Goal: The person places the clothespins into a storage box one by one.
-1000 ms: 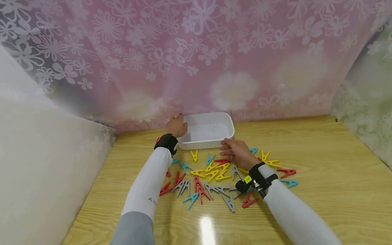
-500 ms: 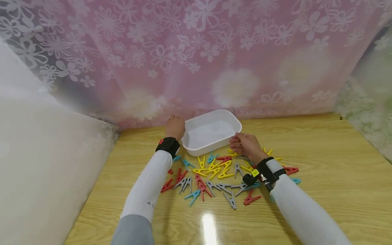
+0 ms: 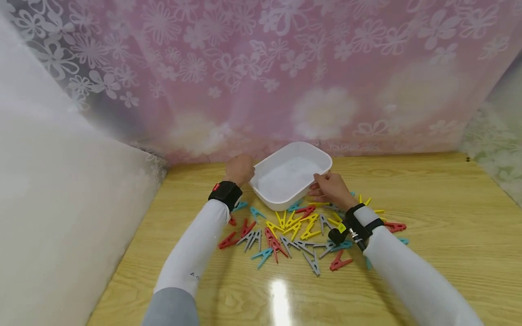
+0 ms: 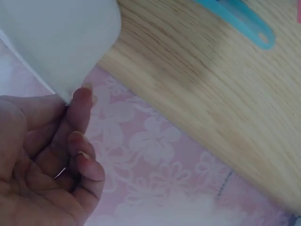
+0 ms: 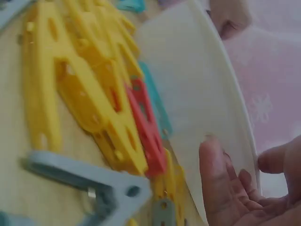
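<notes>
Nearest the person's body, two arms in a pale left sleeve (image 3: 189, 249) and a pale right sleeve (image 3: 412, 271) stretch forward over a wood-grained table (image 3: 134, 262), whose surface throws back a bright streak of light. A black band (image 3: 225, 194) circles the left wrist; the right one carries a strap with a small black camera (image 3: 337, 236).

Between the forearms lies a loose scatter of plastic clips: a gray clip (image 3: 313, 263), a red clip (image 3: 340, 261) and a blue clip (image 3: 263, 257) are among the closest, with a yellow clip (image 3: 311, 228) and others of its color grouped farther on.

Beyond them, a white tray (image 3: 285, 202) sits turned at an angle near the table's back edge; whether its base touches the wood cannot be told. The right hand (image 3: 332, 188) grips its near right side, the rim passing between thumb and fingers. The left hand (image 3: 239, 170) pinches the left end between thumb and forefinger, its other fingers curled.

Behind the tray hangs a pink floral cloth (image 3: 261, 104).
</notes>
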The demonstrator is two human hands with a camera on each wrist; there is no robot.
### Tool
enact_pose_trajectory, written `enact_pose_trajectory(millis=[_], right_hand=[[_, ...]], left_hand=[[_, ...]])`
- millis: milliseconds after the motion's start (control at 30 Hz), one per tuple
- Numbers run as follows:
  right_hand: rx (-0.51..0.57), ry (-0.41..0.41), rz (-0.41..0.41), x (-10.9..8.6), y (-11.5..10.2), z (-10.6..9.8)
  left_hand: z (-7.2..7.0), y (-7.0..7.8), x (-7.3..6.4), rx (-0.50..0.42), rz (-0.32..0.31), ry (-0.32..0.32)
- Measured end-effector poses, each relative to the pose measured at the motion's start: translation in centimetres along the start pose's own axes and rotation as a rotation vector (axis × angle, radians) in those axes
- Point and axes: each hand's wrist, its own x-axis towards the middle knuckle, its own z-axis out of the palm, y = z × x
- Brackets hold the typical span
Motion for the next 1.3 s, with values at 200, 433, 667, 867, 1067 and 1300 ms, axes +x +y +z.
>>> enact_pose_trajectory(millis=[200,433,667,867,1067,1300], right_hand=[[-0.124,0.034,-0.06,0.3,0.0,0.3],[-0.202,0.069,-0.038,0.9,-0.1,-1.4],[-0.256,0.047,-0.064,1.5,-0.4,-2.6],[-0.305,0.055,-0.087,1.9,-0.5,-3.1],[-0.349,0.071,-0.079,2.5,-0.5,-3.7],[-0.367,0.089,-0.061,2.9,-0.7,-3.5]], left_hand=[[-1.7,0.6,-1.2,0.031,0.051,-0.096],[-2.2,2.1,-2.8,0.074,0.14,-0.178],[-1.9,3.6,-4.2,0.121,0.162,-0.178],[-1.6,4.1,-5.0,0.071,0.168,-0.186],[-1.2,4.3,-5.8,0.0,0.197,-0.181],[-0.7,4.3,-6.5,-0.055,0.222,-0.161]])
